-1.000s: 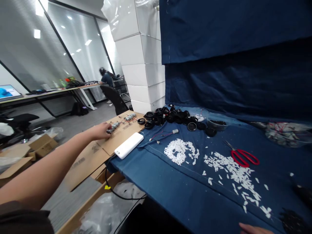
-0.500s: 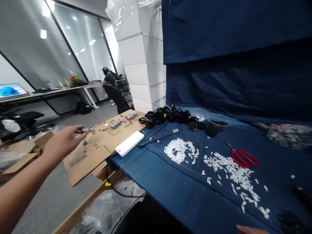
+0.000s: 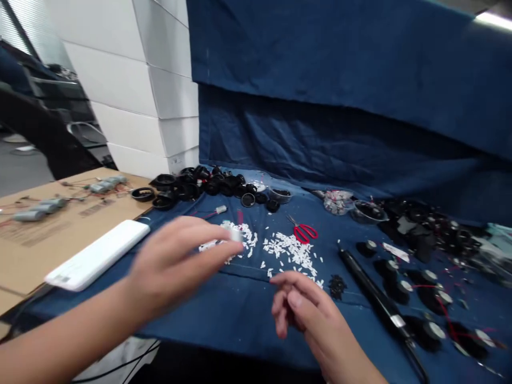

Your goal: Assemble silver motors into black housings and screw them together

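In my left hand [image 3: 176, 261], thumb and fingers pinch a small silvery motor [image 3: 236, 234], blurred by motion, with a reddish streak like a wire above it. It is held over the blue cloth, in front of a pile of small white plastic pieces [image 3: 250, 239]. My right hand [image 3: 302, 314] is raised near the front of the table, its fingers loosely bent and apart, and nothing shows in them. Beyond it lie more white pieces [image 3: 294, 250] and red-handled scissors [image 3: 304, 233]. Another small motor with wires [image 3: 220, 210] rests behind my left hand.
A white power bank [image 3: 100, 253] lies at left beside cardboard [image 3: 80, 224] bearing wired motors [image 3: 40, 209]. Black round housings [image 3: 216, 181] are heaped by stacked white boxes [image 3: 132, 117]. At right are a black pen-shaped tool [image 3: 372, 290], black screws [image 3: 337, 286] and several housings with motors [image 3: 432, 290].
My left hand has moved right from over the cardboard to the blue cloth, carrying the motor. My right hand has risen into fuller view, and the camera has turned right.
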The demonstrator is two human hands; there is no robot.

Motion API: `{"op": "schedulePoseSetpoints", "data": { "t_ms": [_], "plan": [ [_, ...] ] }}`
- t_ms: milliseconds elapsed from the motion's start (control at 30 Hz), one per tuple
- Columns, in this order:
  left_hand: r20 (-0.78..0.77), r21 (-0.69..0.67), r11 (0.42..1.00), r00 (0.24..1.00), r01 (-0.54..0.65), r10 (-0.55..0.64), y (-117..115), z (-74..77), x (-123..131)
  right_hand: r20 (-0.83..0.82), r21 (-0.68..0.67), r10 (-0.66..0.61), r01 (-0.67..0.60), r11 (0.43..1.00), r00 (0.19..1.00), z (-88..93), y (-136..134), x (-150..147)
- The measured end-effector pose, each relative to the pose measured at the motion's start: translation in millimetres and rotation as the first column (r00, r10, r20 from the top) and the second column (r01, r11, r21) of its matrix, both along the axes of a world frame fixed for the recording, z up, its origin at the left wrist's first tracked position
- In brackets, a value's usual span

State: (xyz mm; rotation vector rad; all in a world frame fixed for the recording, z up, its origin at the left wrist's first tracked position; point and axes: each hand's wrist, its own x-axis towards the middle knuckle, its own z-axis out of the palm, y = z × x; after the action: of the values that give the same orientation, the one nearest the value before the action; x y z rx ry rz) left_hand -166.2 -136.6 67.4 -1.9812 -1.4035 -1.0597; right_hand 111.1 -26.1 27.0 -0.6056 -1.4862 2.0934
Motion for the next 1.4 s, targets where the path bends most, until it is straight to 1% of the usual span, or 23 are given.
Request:
{"op": "schedulePoseSetpoints", "data": {
  "t_ms": [33,67,100,167,233,300,400,433,467,533,600,633,700,800,867,967,1067,1167,1300,1400],
  "plan": [
    [-0.118,0.048,0.992,0.987,0.118,-0.112,24,-1.7,18,-0.039,-0.023,0.016,-0.017,1.0,0.999,5.8,6,-8],
    [-0.169,0.052,0.977,0.966,0.205,-0.194,45,-3.7,31,-0.068,-0.038,0.026,-0.029,0.999,0.997,10.8,14,-14],
    [-0.193,0.052,0.966,0.951,0.254,-0.24,63,-6.2,41,-0.091,-0.049,0.027,-0.031,0.998,0.995,14.6,21,-20],
    [-0.158,0.042,0.95,0.941,0.308,-0.298,90,-13.8,48,-0.113,-0.064,0.022,-0.029,0.997,0.993,17.6,37,-28],
    [-0.077,0.041,0.942,0.941,0.332,-0.329,106,-24.5,46,-0.119,-0.091,0.024,-0.036,0.995,0.993,13.4,50,-34],
    [0.002,0.015,0.925,0.925,0.379,-0.379,113,-35.2,38,-0.126,-0.142,0.014,-0.032,0.989,0.992,3.5,57,-38],
    [0.077,-0.124,0.878,0.887,0.462,-0.456,114,-44.5,19,-0.119,-0.198,-0.055,0.031,0.98,0.991,-13.4,64,-44],
    [0.097,-0.18,0.872,0.89,0.456,-0.445,114,-45.8,11,-0.105,-0.198,-0.083,0.061,0.978,0.991,-17.8,67,-45],
    [0.11,-0.25,0.875,0.91,0.414,-0.399,113,-46.7,3,-0.089,-0.189,-0.112,0.093,0.977,0.99,-21.2,71,-45],
    [0.105,-0.401,0.879,0.966,0.258,-0.235,112,-49.2,-14,-0.068,-0.159,-0.175,0.162,0.974,0.982,-24.9,80,-42],
    [0.062,-0.529,0.841,0.994,0.112,-0.093,112,-54.4,-25,-0.073,-0.142,-0.235,0.223,0.964,0.969,-25.2,91,-37],
    [0.041,-0.569,0.82,0.998,0.069,-0.056,112,-58.1,-28,-0.082,-0.144,-0.256,0.243,0.959,0.963,-24.5,95,-34],
    [0.015,-0.609,0.793,1.0,0.03,-0.026,112,-66.9,-28,-0.098,-0.173,-0.297,0.277,0.945,0.95,-21.9,101,-28],
    [-0.037,-0.653,0.756,0.999,-0.043,0.025,111,-78.0,-24,-0.114,-0.237,-0.378,0.345,0.908,0.919,-17.5,102,-22],
    [-0.068,-0.673,0.735,0.997,-0.082,0.048,110,-81.1,-22,-0.105,-0.264,-0.409,0.371,0.89,0.906,-15.3,100,-21],
    [-0.097,-0.692,0.716,0.994,-0.098,0.042,109,-79.2,-23,-0.077,-0.272,-0.392,0.359,0.893,0.917,-14.7,96,-21],
    [-0.181,-0.706,0.691,0.983,-0.152,0.031,109,-73.4,-22,-0.061,-0.249,-0.344,0.32,0.914,0.937,-17.2,94,-21],
    [-0.28,-0.713,0.663,0.96,-0.227,0.028,109,-67.6,-19,-0.054,-0.185,-0.273,0.259,0.948,0.96,-19.9,92,-20],
    [-0.304,-0.734,0.631,0.952,-0.251,0.026,112,-64.3,-19,-0.055,-0.122,-0.213,0.205,0.971,0.976,-22.6,92,-21],
    [-0.297,-0.739,0.631,0.955,-0.236,0.009,113,-64.6,-22,-0.069,-0.115,-0.204,0.195,0.974,0.977,-24.3,93,-21]
  ]
}}
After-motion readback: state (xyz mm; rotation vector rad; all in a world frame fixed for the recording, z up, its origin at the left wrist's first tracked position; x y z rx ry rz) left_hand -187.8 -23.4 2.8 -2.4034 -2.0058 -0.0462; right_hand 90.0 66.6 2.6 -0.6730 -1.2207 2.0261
